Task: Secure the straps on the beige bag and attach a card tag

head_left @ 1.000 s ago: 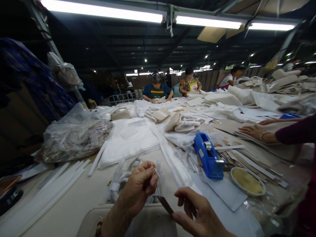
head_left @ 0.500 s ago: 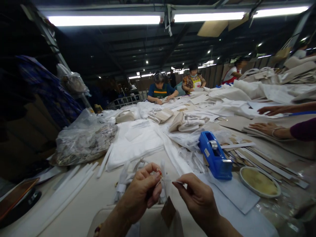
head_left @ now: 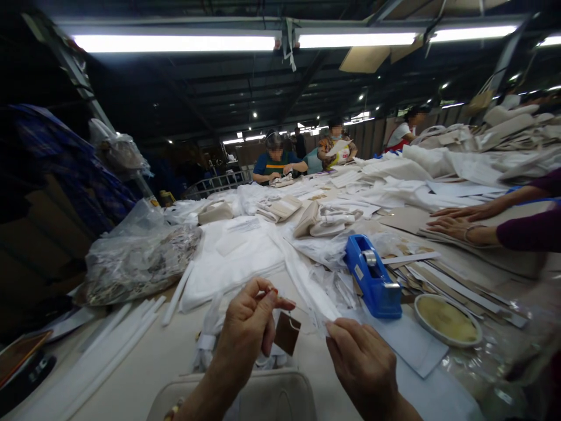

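Observation:
My left hand (head_left: 248, 321) is pinched closed above a beige bag (head_left: 280, 389), with a small red spot showing at its fingertips. A square brown hang tag (head_left: 287, 333) dangles by a thin white string just beside those fingers. To the right, my right hand (head_left: 363, 356) is also closed, thumb against fingers, on what looks like the far end of the string; a faint line spans the gap between both hands. The bag lies at the bottom edge, partly covered by my left forearm, with crumpled white wrapping (head_left: 210, 339) behind it.
A blue tape dispenser (head_left: 372, 275) and a round dish (head_left: 447, 318) with a yellowish surface stand at right. Folded white sheets (head_left: 232, 257) and a filled plastic bag (head_left: 140, 263) lie ahead. A co-worker's hands (head_left: 460, 222) press on beige material; other people work farther back.
My hands have moved farther apart, the right one lower and outward. The brown tag has risen and hangs nearer my left fingers. The view has shifted slightly to the right.

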The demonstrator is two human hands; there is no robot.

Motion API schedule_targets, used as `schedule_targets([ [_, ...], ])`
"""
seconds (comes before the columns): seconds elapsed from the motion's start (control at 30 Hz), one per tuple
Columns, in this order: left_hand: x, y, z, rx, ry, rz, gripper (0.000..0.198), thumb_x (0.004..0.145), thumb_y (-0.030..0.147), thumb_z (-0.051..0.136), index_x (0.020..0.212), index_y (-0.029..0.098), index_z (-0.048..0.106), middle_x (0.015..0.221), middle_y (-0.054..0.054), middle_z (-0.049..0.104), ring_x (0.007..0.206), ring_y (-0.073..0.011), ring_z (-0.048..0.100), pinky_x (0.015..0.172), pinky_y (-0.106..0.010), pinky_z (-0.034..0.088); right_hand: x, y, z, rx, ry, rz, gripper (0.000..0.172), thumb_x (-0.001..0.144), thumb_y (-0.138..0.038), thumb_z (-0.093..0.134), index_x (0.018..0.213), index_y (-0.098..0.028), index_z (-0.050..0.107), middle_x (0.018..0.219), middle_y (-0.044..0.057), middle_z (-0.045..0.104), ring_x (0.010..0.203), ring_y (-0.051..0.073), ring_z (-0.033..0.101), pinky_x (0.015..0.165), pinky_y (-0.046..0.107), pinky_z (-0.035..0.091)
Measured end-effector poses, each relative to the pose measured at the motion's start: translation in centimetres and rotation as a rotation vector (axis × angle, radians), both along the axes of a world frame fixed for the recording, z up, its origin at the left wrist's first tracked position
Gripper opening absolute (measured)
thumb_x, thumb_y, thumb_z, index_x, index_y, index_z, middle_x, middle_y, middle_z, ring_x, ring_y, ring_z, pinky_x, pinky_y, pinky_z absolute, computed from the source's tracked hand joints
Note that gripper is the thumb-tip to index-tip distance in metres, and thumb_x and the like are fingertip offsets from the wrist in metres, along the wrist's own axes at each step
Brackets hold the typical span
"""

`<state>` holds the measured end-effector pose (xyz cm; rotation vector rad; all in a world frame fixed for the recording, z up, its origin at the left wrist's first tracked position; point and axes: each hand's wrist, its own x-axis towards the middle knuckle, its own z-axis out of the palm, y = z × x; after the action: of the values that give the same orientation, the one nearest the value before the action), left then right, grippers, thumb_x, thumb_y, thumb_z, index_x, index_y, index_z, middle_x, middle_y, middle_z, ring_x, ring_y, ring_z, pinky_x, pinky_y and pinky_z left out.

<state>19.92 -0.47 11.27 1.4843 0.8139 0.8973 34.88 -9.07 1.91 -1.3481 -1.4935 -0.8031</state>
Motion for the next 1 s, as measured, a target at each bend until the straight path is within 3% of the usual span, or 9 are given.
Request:
schedule_targets([
  [0.1,0.5,-0.1,1.1,0.033,-0.026,0.053,0.024,0.082,0.040,0.056,0.080,0.019,0.045,0.060,-0.002,0.069,0.026,-0.0020,0.033,0.034,-0.015,0.016,0.4,0.3,-0.7,-0.014,0.004,-0.035,0.015,0.087,-0.006,0.053,0.079,-0.017,0.058,0.067,0.003,0.062,0.058,0.015,0.048,0.058,0.027,0.034],
  [0.23,1.2,-0.2,2.1,0.070,-0.062,0.097,0.017,0.082,0.034,0.056,0.079,0.020,0.048,0.031,0.007,0.048,0.035,-0.0097,0.048,0.042,-0.015,0.030,1.2,0.6,-1.7,-0.040,0.015,-0.091,0.022,0.088,-0.005,0.050,0.072,-0.020,0.053,0.063,0.002,0.058,0.056,0.015,0.046,0.058,0.027,0.033],
  [0.4,2.0,0.0,2.2,-0.042,-0.109,0.069,0.026,0.073,0.039,0.061,0.075,0.019,0.044,0.058,-0.002,0.069,0.026,-0.0027,0.035,0.034,-0.015,0.020,1.7,0.2,-3.2,-0.131,0.009,-0.145,0.026,0.085,-0.005,0.047,0.065,-0.021,0.048,0.060,0.001,0.055,0.053,0.015,0.046,0.055,0.028,0.033],
  [0.5,2.2,0.2,1.7,-0.127,-0.110,-0.009,0.031,0.071,0.042,0.062,0.074,0.019,0.042,0.060,-0.003,0.069,0.026,-0.0023,0.036,0.032,-0.014,0.020,1.4,-0.8,-3.4,-0.243,0.056,-0.119,0.016,0.082,-0.011,0.044,0.078,-0.020,0.057,0.070,0.003,0.058,0.056,0.016,0.052,0.053,0.027,0.038],
  [0.63,2.2,-0.1,1.0,-0.236,-0.038,-0.217,0.029,0.075,0.042,0.060,0.075,0.018,0.043,0.053,0.000,0.065,0.027,-0.0022,0.037,0.031,-0.012,0.020,0.5,-2.1,-1.4,-0.257,0.346,0.190,0.041,0.084,-0.019,0.047,0.125,-0.020,0.050,0.108,0.010,0.062,0.095,0.022,0.061,0.079,0.031,0.050],
  [0.73,2.3,-0.9,0.9,-0.285,-0.009,-0.338,0.029,0.077,0.044,0.059,0.077,0.019,0.044,0.053,0.000,0.064,0.026,-0.0027,0.038,0.029,-0.011,0.019,-0.5,-1.8,1.4,-0.341,0.733,0.555,0.040,0.090,-0.034,0.052,0.129,-0.025,0.047,0.115,0.009,0.063,0.110,0.023,0.058,0.093,0.036,0.045],
  [0.8,2.3,-1.4,0.9,-0.300,-0.001,-0.381,0.029,0.078,0.045,0.058,0.077,0.019,0.044,0.052,0.000,0.063,0.027,-0.0032,0.039,0.029,-0.011,0.019,-1.0,-1.2,2.9,-0.504,1.041,0.873,0.041,0.088,-0.048,0.055,0.118,-0.022,0.054,0.101,0.008,0.068,0.100,0.023,0.063,0.088,0.036,0.048],
  [0.87,2.0,-1.7,0.9,-0.298,-0.002,-0.402,0.031,0.078,0.047,0.059,0.078,0.020,0.044,0.050,0.001,0.061,0.026,-0.0035,0.038,0.028,-0.011,0.018,-1.4,-0.6,3.5,-0.672,1.250,1.104,0.039,0.084,-0.055,0.058,0.099,-0.019,0.061,0.078,0.005,0.067,0.075,0.018,0.064,0.071,0.030,0.049],
  [1.0,0.7,-1.7,0.9,-0.269,-0.014,-0.341,0.035,0.077,0.051,0.061,0.076,0.020,0.044,0.047,0.005,0.057,0.025,-0.0019,0.033,0.026,-0.011,0.015,-1.1,-0.3,1.9,-0.841,1.291,1.071,0.032,0.080,-0.051,0.066,0.080,-0.018,0.066,0.065,0.000,0.060,0.058,0.009,0.052,0.058,0.021,0.040],
])
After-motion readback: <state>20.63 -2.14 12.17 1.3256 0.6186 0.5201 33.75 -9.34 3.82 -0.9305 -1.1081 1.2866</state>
